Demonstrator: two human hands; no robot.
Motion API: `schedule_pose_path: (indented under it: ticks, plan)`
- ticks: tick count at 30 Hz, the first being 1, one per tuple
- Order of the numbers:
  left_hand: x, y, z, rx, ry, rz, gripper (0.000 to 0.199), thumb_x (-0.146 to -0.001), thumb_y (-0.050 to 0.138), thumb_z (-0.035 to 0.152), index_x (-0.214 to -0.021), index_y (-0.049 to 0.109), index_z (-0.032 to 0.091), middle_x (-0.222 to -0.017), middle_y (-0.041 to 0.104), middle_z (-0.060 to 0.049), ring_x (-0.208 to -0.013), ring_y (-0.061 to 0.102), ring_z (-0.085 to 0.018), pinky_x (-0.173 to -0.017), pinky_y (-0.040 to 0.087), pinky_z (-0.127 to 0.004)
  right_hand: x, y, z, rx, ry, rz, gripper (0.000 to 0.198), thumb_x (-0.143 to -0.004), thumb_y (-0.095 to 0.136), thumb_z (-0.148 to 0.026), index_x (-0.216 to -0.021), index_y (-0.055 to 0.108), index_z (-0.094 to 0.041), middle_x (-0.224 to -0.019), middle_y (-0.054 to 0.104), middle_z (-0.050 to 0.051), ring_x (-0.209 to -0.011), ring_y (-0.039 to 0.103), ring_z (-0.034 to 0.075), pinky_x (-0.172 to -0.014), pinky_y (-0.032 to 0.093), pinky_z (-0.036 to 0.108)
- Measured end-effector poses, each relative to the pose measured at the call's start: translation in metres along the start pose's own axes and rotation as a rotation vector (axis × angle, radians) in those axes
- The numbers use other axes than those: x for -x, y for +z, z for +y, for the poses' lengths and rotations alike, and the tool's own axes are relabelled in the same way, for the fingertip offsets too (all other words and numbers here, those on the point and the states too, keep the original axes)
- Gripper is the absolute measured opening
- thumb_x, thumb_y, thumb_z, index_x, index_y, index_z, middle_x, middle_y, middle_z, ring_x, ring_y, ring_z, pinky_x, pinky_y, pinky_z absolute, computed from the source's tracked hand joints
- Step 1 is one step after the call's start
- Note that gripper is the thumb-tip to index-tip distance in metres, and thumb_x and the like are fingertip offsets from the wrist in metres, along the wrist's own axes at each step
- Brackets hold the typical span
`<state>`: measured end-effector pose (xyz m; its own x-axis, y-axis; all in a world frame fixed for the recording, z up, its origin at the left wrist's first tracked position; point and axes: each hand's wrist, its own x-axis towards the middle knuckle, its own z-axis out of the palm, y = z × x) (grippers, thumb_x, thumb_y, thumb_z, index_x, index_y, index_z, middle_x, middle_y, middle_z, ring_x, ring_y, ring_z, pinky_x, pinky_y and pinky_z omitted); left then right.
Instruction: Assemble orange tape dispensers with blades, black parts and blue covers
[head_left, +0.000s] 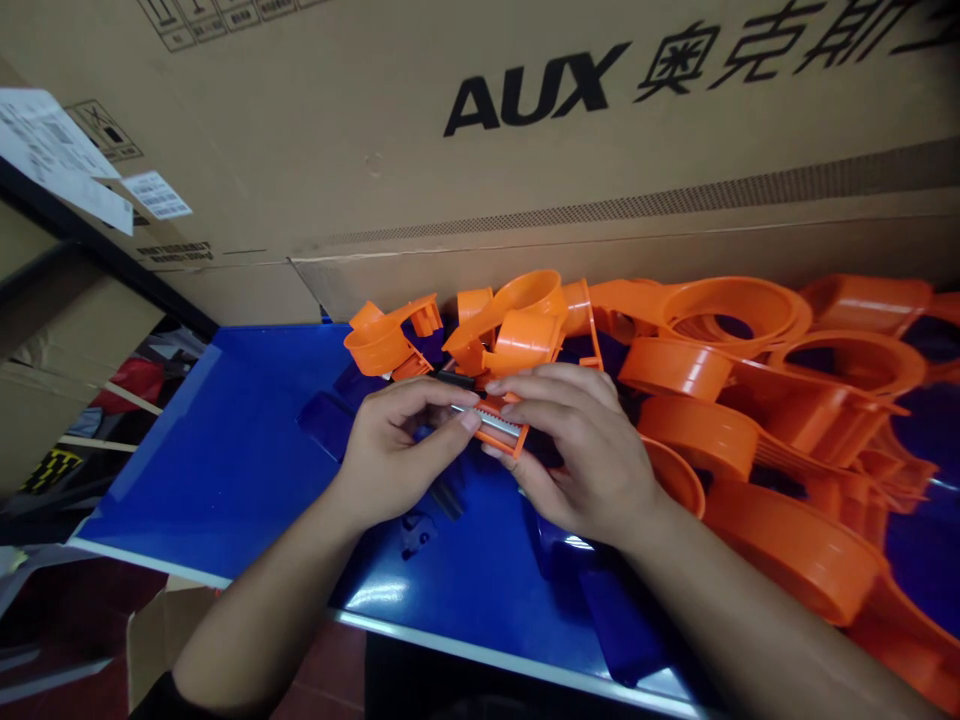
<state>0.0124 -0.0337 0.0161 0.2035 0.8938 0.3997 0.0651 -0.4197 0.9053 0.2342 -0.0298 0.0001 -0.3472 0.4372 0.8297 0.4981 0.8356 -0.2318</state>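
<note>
Above the blue table, my left hand (394,450) pinches the left end of a serrated metal blade (496,421) between thumb and fingers. The blade lies along a small orange tape dispenser end (517,440). My right hand (589,445) is closed on this orange plastic from the right, its fingers covering part of it. How far the orange piece extends behind my hands is hidden. Just past my fingertips lie orange tape dispenser frames (529,340). A small dark plastic part (417,535) rests below my left hand.
Many orange dispenser frames (787,570) are heaped on the right. Dark blue plastic pieces (622,620) lie near the front edge, partly under my right arm. A large cardboard box (360,130) stands behind the blue table (232,440). A dark metal bar (112,250) is on the left.
</note>
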Motion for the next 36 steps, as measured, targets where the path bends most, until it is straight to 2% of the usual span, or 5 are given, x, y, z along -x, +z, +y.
schedule_pose_path:
  ticks: [7,12,22,28,36]
  plan:
    - [-0.003,-0.006,0.004,0.021,0.053,-0.028,0.012,-0.095,0.085,0.026,-0.106,0.084,0.024,-0.099,0.084,-0.005,-0.085,0.076,-0.015,-0.076,0.062,-0.028,-0.003,-0.003,0.001,-0.025,0.003,-0.012,0.041,-0.089,0.083,-0.019,-0.125,0.063,-0.024,-0.123,0.082,0.013,-0.114,0.077,0.034,-0.095,0.059,0.052]
    - [-0.006,-0.012,0.006,0.033,0.050,0.007,0.012,-0.094,0.086,0.029,-0.105,0.084,0.023,-0.094,0.083,-0.004,-0.081,0.076,-0.014,-0.075,0.062,-0.027,-0.005,-0.006,0.002,-0.039,0.029,-0.015,0.041,-0.091,0.083,-0.022,-0.126,0.063,-0.026,-0.129,0.080,0.013,-0.118,0.076,0.034,-0.100,0.060,0.055]
    - [-0.009,-0.021,0.006,-0.095,0.156,0.064,0.013,-0.097,0.083,0.025,-0.109,0.086,0.027,-0.096,0.083,-0.004,-0.084,0.076,-0.015,-0.078,0.061,-0.029,-0.006,-0.009,0.004,-0.051,0.027,-0.006,0.041,-0.090,0.084,-0.021,-0.125,0.063,-0.025,-0.131,0.079,0.015,-0.120,0.076,0.033,-0.103,0.060,0.056]
    - [-0.011,-0.021,0.009,-0.203,0.237,0.001,0.012,-0.096,0.083,0.024,-0.107,0.086,0.027,-0.097,0.085,-0.005,-0.088,0.078,-0.017,-0.080,0.064,-0.033,-0.003,-0.008,0.004,-0.044,0.002,-0.007,0.043,-0.090,0.084,-0.020,-0.127,0.063,-0.025,-0.130,0.079,0.015,-0.119,0.077,0.034,-0.100,0.062,0.057]
    - [-0.012,-0.023,0.009,-0.174,0.309,-0.099,0.015,-0.096,0.083,0.019,-0.109,0.087,0.024,-0.097,0.085,-0.006,-0.086,0.080,-0.015,-0.079,0.065,-0.028,-0.002,-0.007,0.004,-0.039,-0.042,0.005,0.044,-0.088,0.081,-0.013,-0.128,0.063,-0.023,-0.130,0.081,0.015,-0.119,0.078,0.033,-0.102,0.062,0.056]
